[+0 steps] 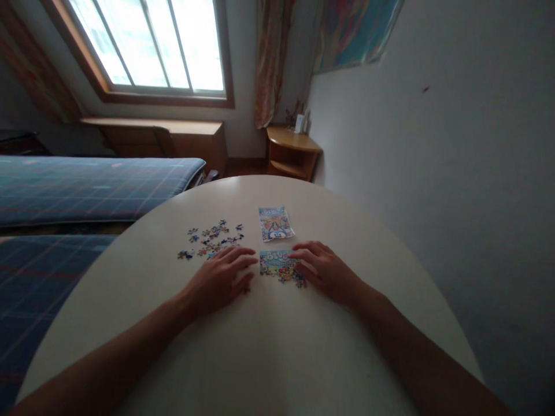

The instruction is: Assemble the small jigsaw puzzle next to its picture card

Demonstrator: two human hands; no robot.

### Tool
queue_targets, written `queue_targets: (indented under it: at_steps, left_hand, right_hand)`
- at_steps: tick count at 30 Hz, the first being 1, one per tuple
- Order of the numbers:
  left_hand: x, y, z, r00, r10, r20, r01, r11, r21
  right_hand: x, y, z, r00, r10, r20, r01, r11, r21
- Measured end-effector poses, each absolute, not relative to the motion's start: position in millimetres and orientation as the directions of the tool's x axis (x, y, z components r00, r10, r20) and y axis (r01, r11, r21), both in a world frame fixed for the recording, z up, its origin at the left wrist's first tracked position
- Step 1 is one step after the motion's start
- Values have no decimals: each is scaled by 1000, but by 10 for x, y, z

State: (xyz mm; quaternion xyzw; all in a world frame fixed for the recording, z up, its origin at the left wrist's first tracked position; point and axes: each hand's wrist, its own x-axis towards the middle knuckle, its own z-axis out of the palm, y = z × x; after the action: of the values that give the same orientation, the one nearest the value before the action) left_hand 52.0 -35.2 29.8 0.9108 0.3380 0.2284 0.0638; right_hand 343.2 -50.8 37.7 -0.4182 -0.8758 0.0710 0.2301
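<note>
partly joined colourful jigsaw [274, 263], flat, ragged near edge, loose pieces [214, 231] scattered left, picture sheet [276, 224] beyond

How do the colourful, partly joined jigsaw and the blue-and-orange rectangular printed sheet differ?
The jigsaw has a ragged lower edge; the printed sheet is a whole rectangle. The right hand overlaps the jigsaw; the sheet lies uncovered beyond it. Both rest on the round white table.

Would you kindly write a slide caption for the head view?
Right hand at a partly assembled jigsaw, left hand near loose pieces, with a picture sheet beyond on a white table.
</note>
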Motion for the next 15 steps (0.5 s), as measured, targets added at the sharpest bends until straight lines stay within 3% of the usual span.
queue_targets:
  at_steps: [8, 15]
  left_hand:
    - [57, 18, 267, 402, 825, 398, 804, -526, 278]
    - [68, 28, 236, 399, 841, 366, 795, -516, 319]
  right_hand:
    - [3420, -383, 253, -469, 829, 304, 709, 559, -429]
    - [3439, -378, 247, -482, 826, 291, 708, 564, -426]
